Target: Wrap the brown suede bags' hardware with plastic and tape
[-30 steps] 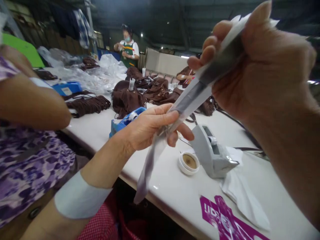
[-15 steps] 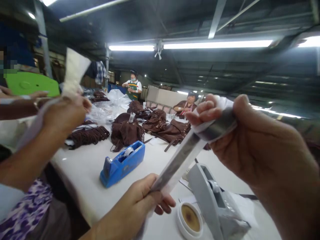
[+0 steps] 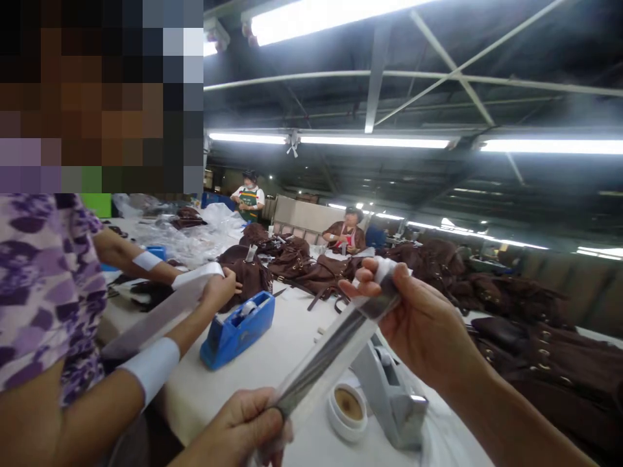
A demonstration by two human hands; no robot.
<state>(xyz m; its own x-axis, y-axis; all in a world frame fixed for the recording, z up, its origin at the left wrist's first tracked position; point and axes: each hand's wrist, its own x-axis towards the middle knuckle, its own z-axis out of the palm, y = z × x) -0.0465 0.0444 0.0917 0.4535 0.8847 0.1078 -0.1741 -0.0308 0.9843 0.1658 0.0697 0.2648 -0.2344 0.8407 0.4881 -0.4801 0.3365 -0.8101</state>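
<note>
A long dark strap in a see-through whitish wrapping (image 3: 325,359) stretches slantwise between my two hands above the white table. My left hand (image 3: 250,421) is closed on its lower end, thumb on top. At the upper end, my right hand (image 3: 421,318) pinches the wrapped strap between thumb and fingers, where the wrapping is bunched and white. Whether the strap is leather or cloth I cannot tell. Beneath it stand a grey tape dispenser (image 3: 392,395) and a round white tub with a yellowish-brown pad (image 3: 348,405).
A blue tape dispenser (image 3: 238,331) stands left of centre. Brown fringed bags (image 3: 292,259) lie across the table (image 3: 292,321), with more bags (image 3: 559,344) at right. Close on my left, a co-worker's hands (image 3: 214,288) hold a white strip. Two people are farther back.
My right hand has moved away from the camera and left with the strap's upper end; my left hand is lower. The co-worker has leaned in, hands lower and farther right. The view has shifted.
</note>
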